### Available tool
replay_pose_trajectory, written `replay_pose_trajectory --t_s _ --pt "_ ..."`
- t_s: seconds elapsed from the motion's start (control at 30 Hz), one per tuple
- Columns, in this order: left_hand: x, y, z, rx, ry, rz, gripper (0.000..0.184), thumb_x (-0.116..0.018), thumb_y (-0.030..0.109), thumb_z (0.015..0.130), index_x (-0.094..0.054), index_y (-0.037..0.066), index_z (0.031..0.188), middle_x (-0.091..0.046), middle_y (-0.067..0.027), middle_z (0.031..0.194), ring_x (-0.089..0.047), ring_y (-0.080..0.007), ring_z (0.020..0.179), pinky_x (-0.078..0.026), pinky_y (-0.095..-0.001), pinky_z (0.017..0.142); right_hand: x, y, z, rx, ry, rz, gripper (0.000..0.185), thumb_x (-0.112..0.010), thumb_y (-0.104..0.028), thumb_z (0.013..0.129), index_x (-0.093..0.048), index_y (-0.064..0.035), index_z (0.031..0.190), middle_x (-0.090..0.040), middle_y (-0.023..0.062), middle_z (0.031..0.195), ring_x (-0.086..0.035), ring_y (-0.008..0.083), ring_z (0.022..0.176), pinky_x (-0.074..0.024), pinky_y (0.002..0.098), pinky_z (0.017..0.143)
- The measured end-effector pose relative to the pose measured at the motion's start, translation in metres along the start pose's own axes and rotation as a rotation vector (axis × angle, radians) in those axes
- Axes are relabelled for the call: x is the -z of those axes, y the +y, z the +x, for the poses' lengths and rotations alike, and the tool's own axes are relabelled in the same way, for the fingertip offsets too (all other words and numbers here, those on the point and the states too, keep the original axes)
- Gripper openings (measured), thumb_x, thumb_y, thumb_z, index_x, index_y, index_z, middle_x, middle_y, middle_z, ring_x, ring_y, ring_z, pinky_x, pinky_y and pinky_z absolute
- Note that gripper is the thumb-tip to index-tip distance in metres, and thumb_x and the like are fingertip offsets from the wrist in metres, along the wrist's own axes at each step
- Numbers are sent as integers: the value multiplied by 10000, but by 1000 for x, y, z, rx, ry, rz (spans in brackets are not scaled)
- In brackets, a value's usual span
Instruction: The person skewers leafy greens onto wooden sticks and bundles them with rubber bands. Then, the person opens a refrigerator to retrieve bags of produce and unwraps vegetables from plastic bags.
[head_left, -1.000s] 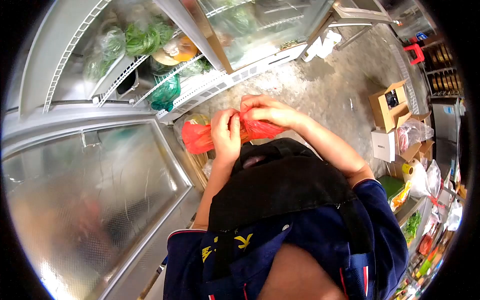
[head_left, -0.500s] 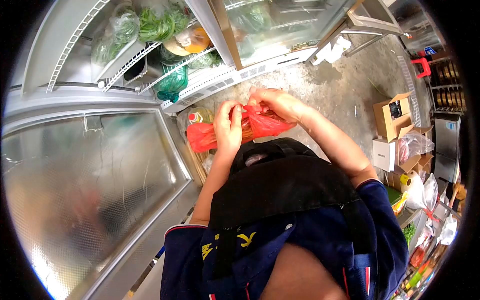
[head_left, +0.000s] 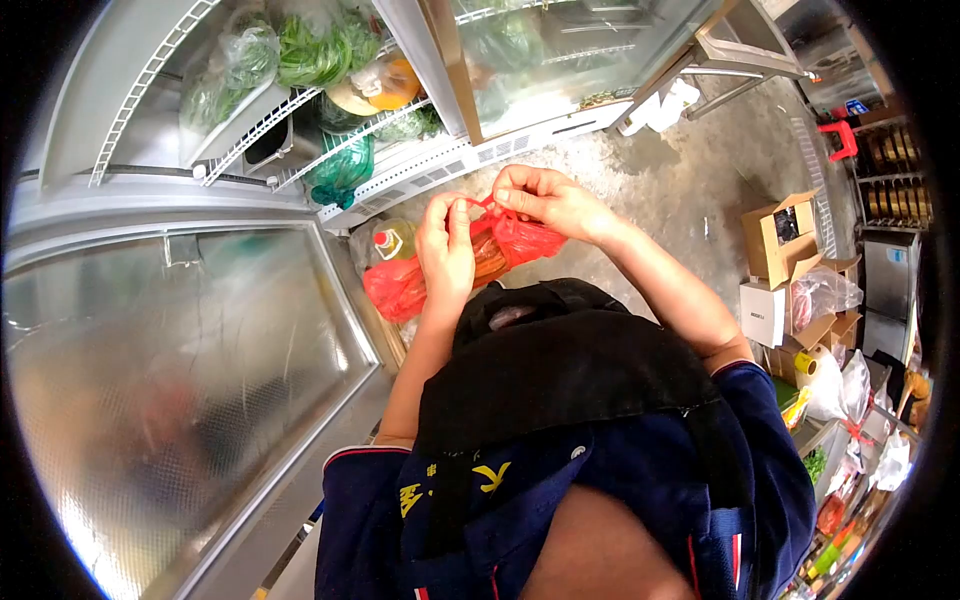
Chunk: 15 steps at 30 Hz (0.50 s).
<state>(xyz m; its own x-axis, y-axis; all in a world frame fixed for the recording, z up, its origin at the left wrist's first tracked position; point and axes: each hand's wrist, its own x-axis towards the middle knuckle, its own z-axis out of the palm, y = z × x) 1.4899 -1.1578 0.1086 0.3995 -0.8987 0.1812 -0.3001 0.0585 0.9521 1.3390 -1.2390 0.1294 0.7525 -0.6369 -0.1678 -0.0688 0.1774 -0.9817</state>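
A red plastic bag [head_left: 398, 287] hangs between my hands, and long orange-brown items show through its thin film. My left hand [head_left: 446, 245] is closed on the top of the bag on the left side. Just to the right, my right hand [head_left: 545, 203] pinches a twisted strand of the same bag between thumb and fingers. The strand runs stretched between the two hands. Below my right hand the bag bulges, partly over the black apron [head_left: 580, 370].
An open fridge [head_left: 410, 180] with bagged greens [head_left: 320, 50] stands at upper left, its glass door [head_left: 180, 400] swung out at left. A red-capped bottle [head_left: 396, 240] is behind the bag. Cardboard boxes [head_left: 765, 250] and a metal-legged table [head_left: 745, 55] stand at right.
Both hands have shifted slightly up and pulled a strand of the bag out between them. More of the bag's contents shows, and the bottle behind has come into view.
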Motion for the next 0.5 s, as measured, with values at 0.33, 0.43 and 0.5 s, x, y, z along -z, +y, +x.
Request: replay_pose_trajectory --t_s 0.33,0.43,0.5 --pt "0 -1 13 78 -72 -106 112 -504 106 891 -552 11 924 -546 -7 787 -488 -86 729 -404 -223 679 -12 -15 2 262 330 -505 118 -563 -121 861 -571 -4 857 -572 52 720 -525 103 665 -433 245 625" --pt "-4 13 14 -8 -102 -197 110 -556 70 856 -567 -1 940 -589 -32 801 -544 -111 776 -430 -232 735 -12 -15 7 219 314 -176 141 -550 -143 881 -570 -9 842 -552 -12 716 -489 54 685 -429 227 626" --pt "-2 10 17 -1 -153 -185 105 -567 71 852 -577 -12 914 -596 -26 814 -538 -99 769 -429 -224 730 -13 -20 7 201 283 -168 159 -542 -160 888 -571 -14 834 -550 -22 707 -490 42 676 -429 219 614"
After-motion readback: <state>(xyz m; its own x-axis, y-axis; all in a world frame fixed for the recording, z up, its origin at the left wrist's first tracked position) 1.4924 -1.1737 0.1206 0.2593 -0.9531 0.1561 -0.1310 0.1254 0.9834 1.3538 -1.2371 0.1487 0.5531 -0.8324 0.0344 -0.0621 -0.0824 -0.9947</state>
